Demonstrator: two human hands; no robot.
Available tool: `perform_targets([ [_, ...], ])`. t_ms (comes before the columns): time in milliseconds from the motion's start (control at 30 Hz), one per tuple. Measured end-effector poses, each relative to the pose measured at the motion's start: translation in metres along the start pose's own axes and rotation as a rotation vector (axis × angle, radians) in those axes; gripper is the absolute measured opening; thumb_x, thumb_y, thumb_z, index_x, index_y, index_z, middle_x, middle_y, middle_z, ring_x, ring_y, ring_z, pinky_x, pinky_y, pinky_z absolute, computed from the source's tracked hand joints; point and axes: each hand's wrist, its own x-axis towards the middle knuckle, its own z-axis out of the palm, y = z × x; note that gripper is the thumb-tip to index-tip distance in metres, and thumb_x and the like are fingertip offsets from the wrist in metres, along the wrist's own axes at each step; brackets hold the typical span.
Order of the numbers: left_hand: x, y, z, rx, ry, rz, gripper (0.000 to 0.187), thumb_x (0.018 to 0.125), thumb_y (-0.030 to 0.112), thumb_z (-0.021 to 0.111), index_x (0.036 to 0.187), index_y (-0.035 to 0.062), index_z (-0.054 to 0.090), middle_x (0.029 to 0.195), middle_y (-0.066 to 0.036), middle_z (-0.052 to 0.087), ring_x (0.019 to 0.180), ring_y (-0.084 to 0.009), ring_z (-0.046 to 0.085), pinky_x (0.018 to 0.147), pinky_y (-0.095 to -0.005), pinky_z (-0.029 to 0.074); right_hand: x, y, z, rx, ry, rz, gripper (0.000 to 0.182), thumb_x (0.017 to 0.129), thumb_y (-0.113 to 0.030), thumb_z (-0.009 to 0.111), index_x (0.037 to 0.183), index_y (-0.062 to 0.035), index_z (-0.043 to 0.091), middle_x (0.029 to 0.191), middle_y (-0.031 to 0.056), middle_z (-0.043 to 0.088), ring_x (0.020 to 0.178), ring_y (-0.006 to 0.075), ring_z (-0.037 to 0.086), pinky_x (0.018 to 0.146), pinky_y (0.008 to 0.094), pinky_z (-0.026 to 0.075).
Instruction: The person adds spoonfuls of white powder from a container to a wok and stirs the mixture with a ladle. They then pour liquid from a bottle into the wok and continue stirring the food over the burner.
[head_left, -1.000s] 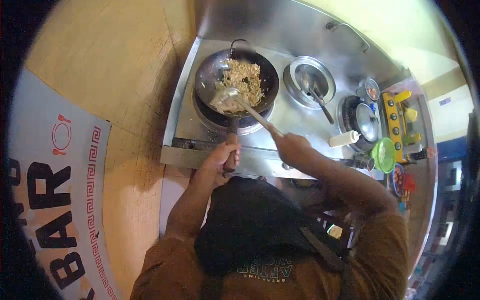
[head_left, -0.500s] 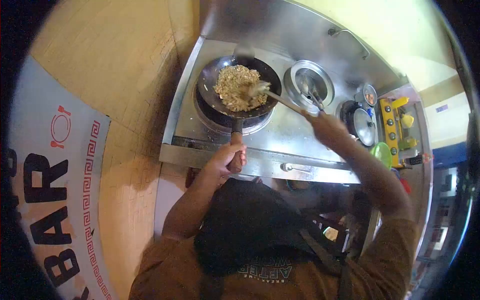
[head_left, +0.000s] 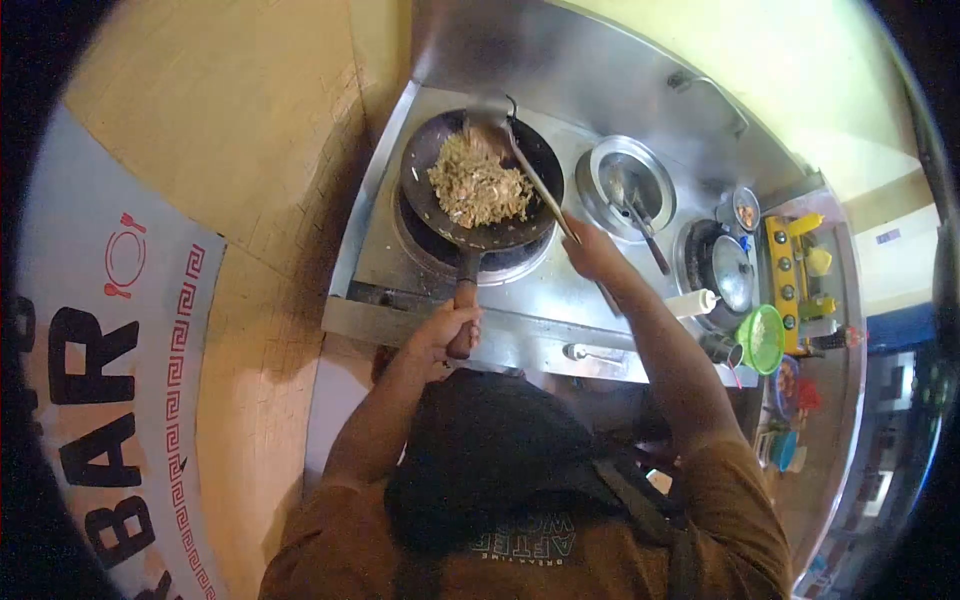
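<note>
My left hand [head_left: 450,330] is wrapped round the wooden handle [head_left: 467,295] of a dark wok [head_left: 421,165], which sits over a burner at the left of the stove. Inside lies a heap of brownish food that looks like fried rice [head_left: 478,185]. Closed round the shaft of a long-handled wok spatula [head_left: 537,180], my right hand [head_left: 598,252] is to the right of the wok. The spatula slants up to the wok's far side, where its head is blurred.
Right of the wok stands a metal pot [head_left: 597,190] with a utensil in it. Further right are a lidded pan [head_left: 733,272], a white squeeze bottle [head_left: 692,304], a green basket [head_left: 763,340] and a yellow rack [head_left: 783,265]. A steel backsplash [head_left: 560,65] rises behind.
The spatula has moved from the heap's right side to the wok's far rim, its shaft now steeper. My right hand has shifted left. My left hand keeps its hold on the handle.
</note>
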Motion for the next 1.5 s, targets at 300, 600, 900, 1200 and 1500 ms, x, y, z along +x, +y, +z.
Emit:
perform_targets([
  [300,0.003,0.0,-0.005,-0.056,-0.062,-0.028,0.014,0.083,0.009,0.061,0.088,0.008,0.048,0.07,-0.002,0.051,0.056,-0.0134,0.053,0.047,-0.0323,0.048,-0.042,-0.047,-0.028,-0.713,-0.334,0.03,0.061,0.088,-0.01,0.044,0.143,-0.0025,0.02,0.068,0.017,0.064,0.059,0.0303,0.064,0.051,0.0446,0.052],
  [600,-0.008,0.003,0.01,-0.026,-0.013,-0.047,0.011,0.085,0.011,0.059,0.084,0.0053,0.05,0.064,-0.004,0.052,0.054,-0.0149,0.053,0.048,-0.0314,0.047,-0.09,-0.097,-0.024,-0.586,-0.42,0.129,0.061,0.086,-0.009,0.046,0.142,-0.0026,0.021,0.071,0.0191,0.064,0.061,0.0318,0.065,0.054,0.0438,0.052],
  [900,-0.007,0.004,0.038,-0.015,-0.057,-0.051,0.011,0.084,0.011,0.06,0.078,0.0054,0.052,0.062,-0.003,0.052,0.052,-0.0156,0.053,0.049,-0.0324,0.048,-0.064,-0.079,-0.106,0.151,-0.375,0.328,0.057,0.088,-0.012,0.05,0.141,-0.0069,0.031,0.064,0.01,0.059,0.047,0.0207,0.057,0.046,0.0355,0.048],
  [1200,0.004,-0.007,0.02,-0.068,-0.014,-0.047,0.009,0.084,0.009,0.06,0.085,0.0064,0.051,0.067,-0.001,0.05,0.056,-0.0142,0.051,0.051,-0.0326,0.047,-0.096,-0.083,-0.075,-0.613,-0.456,0.159,0.054,0.087,-0.011,0.049,0.139,-0.0044,0.033,0.073,0.0168,0.064,0.067,0.0288,0.065,0.057,0.0398,0.052],
  [1500,0.001,-0.005,0.006,0.126,0.035,-0.014,0.012,0.084,0.013,0.062,0.084,0.0055,0.053,0.064,-0.003,0.052,0.054,-0.0151,0.054,0.051,-0.0316,0.05,-0.11,-0.104,0.015,-0.511,-0.469,0.2,0.06,0.089,-0.01,0.04,0.144,-0.0076,0.018,0.084,0.025,0.063,0.067,0.0365,0.065,0.058,0.0494,0.052],
])
